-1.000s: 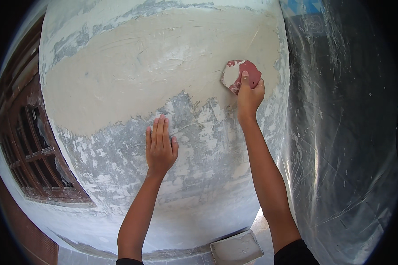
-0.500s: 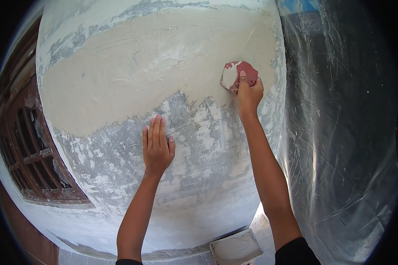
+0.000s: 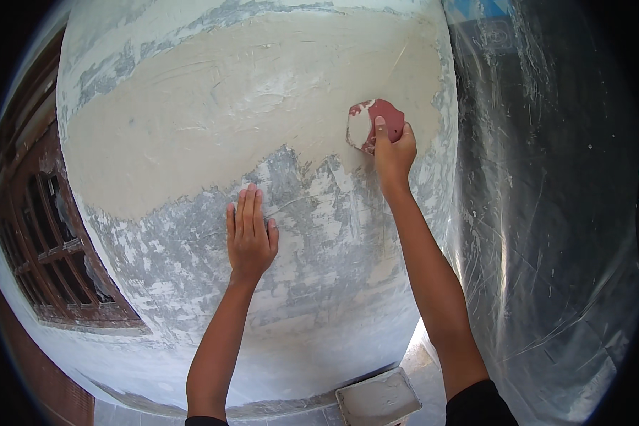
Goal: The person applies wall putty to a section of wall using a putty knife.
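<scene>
My right hand (image 3: pixel 395 153) grips a flat red plastic scraper (image 3: pixel 387 121), thumb laid across its face. The scraper rests against the wall, and pale filler coats its left side. Around and above it runs a broad band of smooth beige filler (image 3: pixel 192 106) with a ragged lower edge. My left hand (image 3: pixel 252 234) lies flat on the wall with fingers stretched upward, holding nothing. Its fingertips reach close to that ragged edge, over a patchy grey and white surface (image 3: pixel 213 277).
A brown wooden window frame with bars (image 3: pixel 71 263) stands at the left. Clear plastic sheeting (image 3: pixel 547 270) hangs over a dark surface on the right. On the floor below, a rectangular tray (image 3: pixel 380 397) holds pale filler.
My right hand and the scraper have shifted slightly left along the wall. The left hand stays almost where it was against the wall.
</scene>
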A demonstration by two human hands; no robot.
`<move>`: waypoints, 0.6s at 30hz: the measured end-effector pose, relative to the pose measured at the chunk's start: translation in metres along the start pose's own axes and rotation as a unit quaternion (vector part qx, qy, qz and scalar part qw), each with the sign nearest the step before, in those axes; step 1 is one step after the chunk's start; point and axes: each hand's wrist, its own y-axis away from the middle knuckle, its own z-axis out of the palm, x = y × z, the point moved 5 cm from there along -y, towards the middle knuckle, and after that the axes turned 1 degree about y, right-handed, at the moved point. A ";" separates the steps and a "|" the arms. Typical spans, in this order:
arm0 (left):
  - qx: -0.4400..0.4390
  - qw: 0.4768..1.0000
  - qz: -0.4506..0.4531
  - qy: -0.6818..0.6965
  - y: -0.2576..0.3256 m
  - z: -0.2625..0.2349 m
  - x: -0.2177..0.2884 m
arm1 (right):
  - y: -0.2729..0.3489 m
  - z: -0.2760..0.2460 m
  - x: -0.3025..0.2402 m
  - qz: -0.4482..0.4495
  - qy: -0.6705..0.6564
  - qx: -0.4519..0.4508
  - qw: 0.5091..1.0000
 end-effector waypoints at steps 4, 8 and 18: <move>0.003 1.000 0.002 0.005 0.002 0.002 0.000 | 0.015 0.009 0.011 0.002 -0.030 0.006 1.000; 0.003 1.000 0.001 -0.002 0.000 0.000 0.002 | 0.008 -0.006 0.009 -0.024 0.026 0.013 0.999; 0.004 1.000 0.000 -0.003 0.000 -0.003 -0.001 | 0.030 -0.015 -0.006 0.061 -0.024 0.046 0.997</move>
